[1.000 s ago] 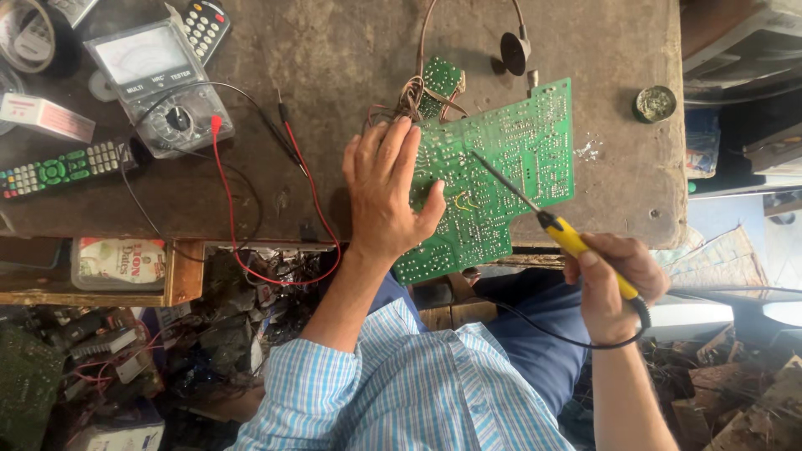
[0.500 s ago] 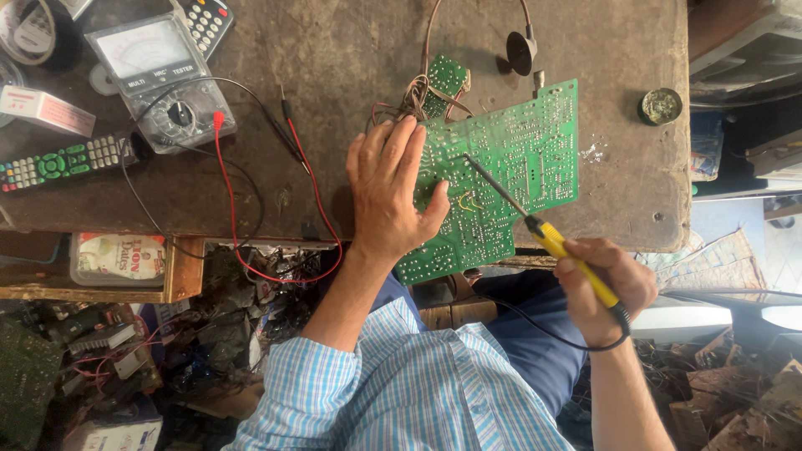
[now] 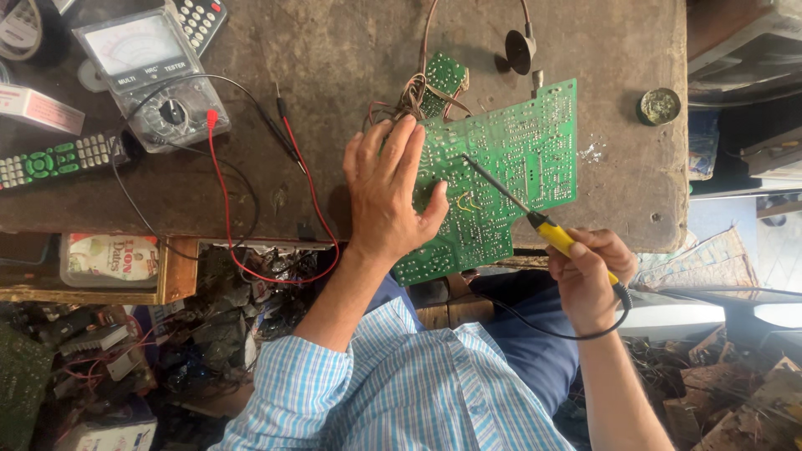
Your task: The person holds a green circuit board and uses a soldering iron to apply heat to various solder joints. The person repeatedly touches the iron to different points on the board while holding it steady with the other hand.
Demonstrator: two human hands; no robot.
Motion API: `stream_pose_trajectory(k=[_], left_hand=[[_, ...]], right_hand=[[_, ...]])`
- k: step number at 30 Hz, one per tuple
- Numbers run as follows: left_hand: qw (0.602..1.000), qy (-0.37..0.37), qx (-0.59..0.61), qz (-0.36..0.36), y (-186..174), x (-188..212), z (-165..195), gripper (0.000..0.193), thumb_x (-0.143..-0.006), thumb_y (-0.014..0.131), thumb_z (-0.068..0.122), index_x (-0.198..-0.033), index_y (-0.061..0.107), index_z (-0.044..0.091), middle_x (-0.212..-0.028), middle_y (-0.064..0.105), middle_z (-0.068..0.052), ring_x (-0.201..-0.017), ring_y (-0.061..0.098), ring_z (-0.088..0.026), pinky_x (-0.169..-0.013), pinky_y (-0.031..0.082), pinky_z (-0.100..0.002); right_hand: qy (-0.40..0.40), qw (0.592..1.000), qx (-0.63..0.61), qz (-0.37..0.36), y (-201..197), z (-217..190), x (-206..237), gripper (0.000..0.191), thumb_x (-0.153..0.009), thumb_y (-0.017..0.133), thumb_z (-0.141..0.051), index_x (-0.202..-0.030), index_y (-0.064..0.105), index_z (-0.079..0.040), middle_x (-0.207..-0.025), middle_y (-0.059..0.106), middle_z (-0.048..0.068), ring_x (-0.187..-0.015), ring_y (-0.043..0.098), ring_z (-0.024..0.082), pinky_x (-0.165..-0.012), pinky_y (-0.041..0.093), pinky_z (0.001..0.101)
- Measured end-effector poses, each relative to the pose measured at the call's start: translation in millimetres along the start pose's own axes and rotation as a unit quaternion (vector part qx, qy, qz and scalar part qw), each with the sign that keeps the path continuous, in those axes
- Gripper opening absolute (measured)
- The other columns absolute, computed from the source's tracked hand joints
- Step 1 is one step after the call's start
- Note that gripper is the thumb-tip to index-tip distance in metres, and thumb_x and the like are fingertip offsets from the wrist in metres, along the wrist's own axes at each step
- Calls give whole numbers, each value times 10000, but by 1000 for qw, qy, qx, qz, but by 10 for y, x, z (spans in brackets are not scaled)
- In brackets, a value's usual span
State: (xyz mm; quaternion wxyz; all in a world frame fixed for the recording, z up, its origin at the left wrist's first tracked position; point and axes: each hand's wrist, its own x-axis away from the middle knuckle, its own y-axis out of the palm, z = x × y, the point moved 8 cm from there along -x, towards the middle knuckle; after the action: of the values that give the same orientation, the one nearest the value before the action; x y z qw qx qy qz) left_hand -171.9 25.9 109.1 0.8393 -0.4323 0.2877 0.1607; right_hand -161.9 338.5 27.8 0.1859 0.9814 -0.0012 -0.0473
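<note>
Worn and stained, the dark bench [image 3: 334, 50] fills the upper part of the view, with cluttered shelves and scrap below its front edge. At far left a remote control [image 3: 58, 159] with green keys lies on the bench, and just beside it stands an analogue multimeter [image 3: 150, 71] with a calculator [image 3: 200, 17] above it. Red and black test leads [image 3: 288, 142] trail from the meter across the bench and loop over its front edge. Under the edge sits a small printed box [image 3: 109, 260] on a wooden shelf.

Near the middle, the left hand [image 3: 388, 196] lies flat and spread, palm down, pressing on the left part of a green circuit board [image 3: 518, 159] that rests solder side up and overhangs the bench's front edge. A smaller green board [image 3: 443, 79] with a bundle of wires lies touching its upper left corner.

Further right, the right hand [image 3: 589, 276] is closed around the yellow handle of a soldering iron [image 3: 551, 234], whose thin dark tip reaches up onto the middle of the circuit board. A black cord runs from the handle below the hand. A small round tin [image 3: 658, 106] sits near the bench's right edge, well apart from the board.
</note>
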Motion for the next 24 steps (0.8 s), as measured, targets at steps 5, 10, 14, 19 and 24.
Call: stream_pose_trajectory(k=[5, 10, 14, 19, 24], left_hand=[[1000, 2, -3, -2, -3, -2, 4, 704, -869, 756, 290, -1445, 517, -37, -1528, 482, -159, -1406, 436, -373, -1212, 263, -584], [1000, 3, -2, -4, -7, -7, 0, 703, -869, 755, 293, -1443, 518, -36, -1526, 482, -160, -1404, 435, -375, -1211, 266, -583], [1000, 1, -3, 0, -8, -10, 2, 694, -873, 755, 294, -1442, 522, -28, -1525, 485, -152, -1406, 439, -369, -1216, 267, -581], [1000, -1, -2, 1, -1, -14, 1, 697, -864, 753, 296, -1436, 521, -28, -1522, 488, -151, -1404, 442, -369, -1214, 269, -576], [1000, 2, -3, -1, 14, -13, -8, 699, -871, 748, 292, -1444, 514, -33, -1522, 485, -157, -1403, 438, -372, -1216, 263, -579]], right_hand=[[71, 994, -77, 31, -155, 238, -9, 94, -1002, 620, -33, -1057, 662, 31, -961, 712, 218, -764, 701, 233, -589, 547, 285], [84, 993, -68, 39, -108, 248, -22, 94, -1015, 617, -40, -1060, 656, 32, -939, 720, 234, -720, 689, 228, -572, 538, 275], [4, 997, 73, -2, 13, -63, 3, 81, -1004, 624, -13, -1054, 652, 44, -942, 707, 221, -705, 677, 221, -621, 546, 284], [-74, 969, 236, -22, 86, -287, 59, 87, -1008, 639, 0, -1049, 666, 71, -869, 684, 209, -648, 639, 199, -628, 524, 288], [30, 999, -22, 20, 38, -6, -73, 71, -964, 627, 9, -1010, 669, 42, -963, 713, 210, -733, 694, 232, -602, 552, 298]])
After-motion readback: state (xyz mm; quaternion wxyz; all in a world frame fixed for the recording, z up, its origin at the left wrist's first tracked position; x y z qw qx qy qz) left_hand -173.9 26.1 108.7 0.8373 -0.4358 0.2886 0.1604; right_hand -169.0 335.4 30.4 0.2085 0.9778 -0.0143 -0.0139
